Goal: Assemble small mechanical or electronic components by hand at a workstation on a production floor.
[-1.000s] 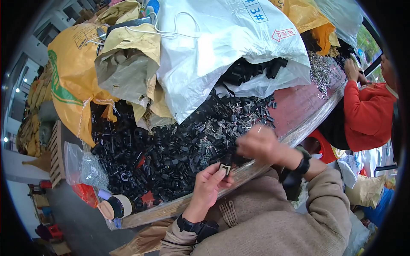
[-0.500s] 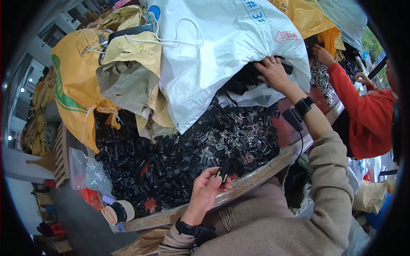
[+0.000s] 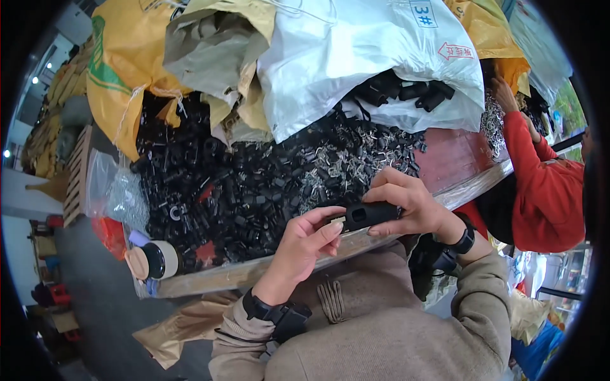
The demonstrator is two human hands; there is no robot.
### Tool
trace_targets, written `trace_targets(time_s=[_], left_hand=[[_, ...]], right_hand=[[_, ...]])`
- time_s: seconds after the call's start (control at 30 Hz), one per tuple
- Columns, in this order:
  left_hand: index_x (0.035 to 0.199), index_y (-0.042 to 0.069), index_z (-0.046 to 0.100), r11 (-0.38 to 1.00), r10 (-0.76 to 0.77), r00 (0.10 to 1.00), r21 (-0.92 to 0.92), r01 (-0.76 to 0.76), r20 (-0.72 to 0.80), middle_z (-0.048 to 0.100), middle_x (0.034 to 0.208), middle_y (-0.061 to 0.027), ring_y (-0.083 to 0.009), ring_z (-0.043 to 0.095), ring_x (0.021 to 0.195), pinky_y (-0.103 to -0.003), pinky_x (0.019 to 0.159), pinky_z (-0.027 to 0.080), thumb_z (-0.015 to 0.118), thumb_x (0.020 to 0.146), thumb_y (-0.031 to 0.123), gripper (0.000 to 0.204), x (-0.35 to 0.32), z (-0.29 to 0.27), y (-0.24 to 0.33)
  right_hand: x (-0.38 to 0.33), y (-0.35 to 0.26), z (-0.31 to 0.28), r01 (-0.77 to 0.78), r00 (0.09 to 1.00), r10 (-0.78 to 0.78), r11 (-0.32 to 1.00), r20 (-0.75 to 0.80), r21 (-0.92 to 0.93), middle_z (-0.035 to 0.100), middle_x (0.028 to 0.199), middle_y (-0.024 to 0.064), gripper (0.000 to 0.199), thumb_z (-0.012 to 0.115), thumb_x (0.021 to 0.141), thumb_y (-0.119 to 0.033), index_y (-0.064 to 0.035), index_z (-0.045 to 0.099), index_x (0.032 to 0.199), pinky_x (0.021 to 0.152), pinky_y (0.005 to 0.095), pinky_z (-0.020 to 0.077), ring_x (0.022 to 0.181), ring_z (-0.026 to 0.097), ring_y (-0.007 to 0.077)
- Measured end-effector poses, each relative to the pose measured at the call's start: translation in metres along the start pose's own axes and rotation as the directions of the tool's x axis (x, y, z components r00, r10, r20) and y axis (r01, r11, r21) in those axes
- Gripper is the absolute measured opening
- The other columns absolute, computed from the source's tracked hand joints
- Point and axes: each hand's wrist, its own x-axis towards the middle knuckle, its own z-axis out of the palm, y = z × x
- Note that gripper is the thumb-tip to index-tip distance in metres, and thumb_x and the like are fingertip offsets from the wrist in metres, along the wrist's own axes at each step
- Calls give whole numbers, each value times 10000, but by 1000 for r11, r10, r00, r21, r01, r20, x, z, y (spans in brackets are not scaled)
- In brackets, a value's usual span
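Note:
My right hand (image 3: 413, 202) grips a black oblong plastic housing (image 3: 372, 214) with a squarish hole in its side. Fingers and thumb of my left hand (image 3: 308, 244) pinch a small black part with a pale metal piece (image 3: 338, 222), up against the housing's left end. Whether the two parts are joined, I cannot tell. Both hands are above the table's near edge, in front of a heap of small black plastic parts (image 3: 235, 190) mixed with metal hooks or clips (image 3: 343, 152). More black housings (image 3: 406, 92) show in the mouth of a white woven sack (image 3: 362, 44).
Yellow sacks (image 3: 127, 57) and a brown paper sack (image 3: 216, 51) stand behind the heap. At the left corner are a jar with a tan lid (image 3: 162, 259) and a clear bag of small metal pieces (image 3: 127, 200). A co-worker in a red sleeve (image 3: 524, 178) reaches into another sack on the right.
My right hand has come out of the white sack holding a black housing and moved down beside my left hand. The left still holds its small part. The whole view has shifted.

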Motion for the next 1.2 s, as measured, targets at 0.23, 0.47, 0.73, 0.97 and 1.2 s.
trace_targets(time_s=[0.23, 0.47, 0.73, 0.97, 1.2], left_hand=[[1023, -13, 524, 1000, 29, 999, 3, -29, -26, 577, 747, -53, -86, 546, 585, -187, 525, 464, 601, 764, 124, 303, -12, -5, -12], [1030, -10, 524, 1000, -14, 1000, -16, 14, -19, 596, 796, -71, -112, 584, 623, -197, 561, 486, 587, 775, 111, 290, -10, -8, -19], [1105, -4, 480, 995, -45, 998, 83, 48, -34, 592, 819, -75, -119, 586, 643, -202, 592, 487, 562, 795, 110, 340, -5, -1, -16], [1257, 4, 297, 975, 152, 988, 171, -146, -23, 534, 970, -88, -121, 572, 734, -219, 668, 476, 547, 800, 71, 526, -7, 5, -30], [1303, 9, 162, 955, 224, 973, 188, -229, 45, 453, 1094, -101, -144, 503, 929, -258, 761, 451, 610, 731, 17, 726, 0, 0, -35]], right_hand=[[-11, -16, 17, 58, 998, -58, 997, 18, -40, 494, 861, 123, 447, 741, 595, -188, -21, 530, 952, 606, 311, 436, 724, 518, 247], [-19, -22, 27, 114, 993, -111, 984, 31, -136, 469, 900, 133, 455, 700, 619, -136, -3, 493, 1002, 645, 325, 440, 766, 508, 264], [-33, -7, 51, 137, 986, -153, 971, -70, -194, 473, 908, 155, 515, 717, 620, -162, 13, 471, 1037, 628, 325, 443, 741, 509, 269], [-31, -3, 61, -28, 993, 9, 988, -122, -149, 469, 960, 153, 545, 684, 645, -202, 12, 457, 1092, 722, 356, 403, 827, 493, 281], [-14, 5, 40, 54, 995, -77, 952, 66, 302, 452, 1055, 164, 728, 610, 687, -423, 14, 352, 1209, 848, 375, 337, 993, 432, 291]])
